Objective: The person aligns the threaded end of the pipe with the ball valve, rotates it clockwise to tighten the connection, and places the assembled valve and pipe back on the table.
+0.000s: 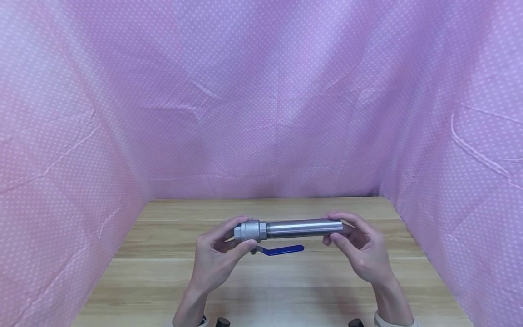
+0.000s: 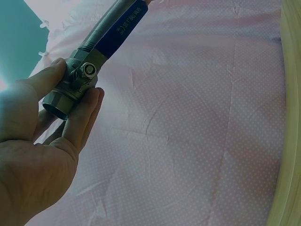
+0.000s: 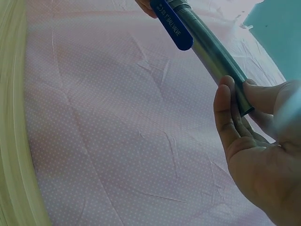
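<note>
A silver ball valve [image 1: 250,230] with a blue lever handle [image 1: 283,250] is joined to a smooth steel pipe [image 1: 304,228], threads showing where they meet. My left hand [image 1: 218,259] grips the valve body between thumb and fingers; in the left wrist view its open hex end faces the palm. At the pipe's far end, my right hand [image 1: 365,254] pinches the tube with thumb and fingertips. Both pieces lie level in the head view, held above the table. The lever runs alongside the pipe, lettering on its blue sleeve [image 3: 172,24] in the right wrist view.
Below the hands spreads a wood-grain table [image 1: 265,290]. Pink dotted cloth [image 1: 261,113] hangs around its back and both sides. Two dark round-topped objects, one of them a black knob-like piece [image 1: 222,322], poke in at the bottom edge.
</note>
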`<control>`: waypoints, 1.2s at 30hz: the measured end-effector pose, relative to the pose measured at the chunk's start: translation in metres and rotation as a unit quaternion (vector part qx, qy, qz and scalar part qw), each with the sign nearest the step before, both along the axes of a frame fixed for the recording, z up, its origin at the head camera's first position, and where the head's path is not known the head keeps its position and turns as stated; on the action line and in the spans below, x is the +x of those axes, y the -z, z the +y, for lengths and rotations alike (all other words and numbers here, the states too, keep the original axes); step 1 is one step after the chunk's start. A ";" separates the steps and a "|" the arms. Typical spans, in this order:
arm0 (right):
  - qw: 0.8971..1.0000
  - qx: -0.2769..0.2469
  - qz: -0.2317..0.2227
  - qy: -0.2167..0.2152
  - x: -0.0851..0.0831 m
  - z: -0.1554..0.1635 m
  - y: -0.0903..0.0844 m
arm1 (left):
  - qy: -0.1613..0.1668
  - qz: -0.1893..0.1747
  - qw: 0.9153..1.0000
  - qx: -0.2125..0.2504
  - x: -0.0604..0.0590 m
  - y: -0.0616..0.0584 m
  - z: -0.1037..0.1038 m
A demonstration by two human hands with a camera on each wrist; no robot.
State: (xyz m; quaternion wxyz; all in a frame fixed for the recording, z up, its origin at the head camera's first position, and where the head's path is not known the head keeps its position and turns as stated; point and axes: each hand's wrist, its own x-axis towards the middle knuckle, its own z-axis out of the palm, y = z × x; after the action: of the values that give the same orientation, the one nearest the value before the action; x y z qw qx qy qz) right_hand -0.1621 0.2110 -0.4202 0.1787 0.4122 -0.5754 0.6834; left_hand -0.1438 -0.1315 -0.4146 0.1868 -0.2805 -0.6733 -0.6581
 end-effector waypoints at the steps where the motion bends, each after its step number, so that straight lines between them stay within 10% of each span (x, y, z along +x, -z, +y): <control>1: 1.000 0.003 0.000 0.009 0.000 0.000 0.000 | 0.001 0.000 1.000 0.000 0.000 0.000 0.000; 13: 0.995 0.036 0.009 0.094 0.001 -0.001 0.002 | 0.003 0.002 1.000 0.000 0.000 0.000 -0.001; 27: 1.000 -0.007 0.013 -0.017 0.000 -0.003 -0.001 | 0.006 -0.001 1.000 0.014 0.000 -0.001 -0.001; 36: 0.999 0.008 0.021 0.042 0.001 -0.004 0.000 | 0.006 -0.005 1.000 0.008 0.000 -0.001 -0.001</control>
State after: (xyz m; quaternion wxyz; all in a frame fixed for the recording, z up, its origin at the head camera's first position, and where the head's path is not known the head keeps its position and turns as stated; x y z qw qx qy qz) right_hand -0.1613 0.2072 -0.4200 0.2159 0.4039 -0.5935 0.6618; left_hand -0.1436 -0.1330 -0.4136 0.1813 -0.2799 -0.6674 -0.6658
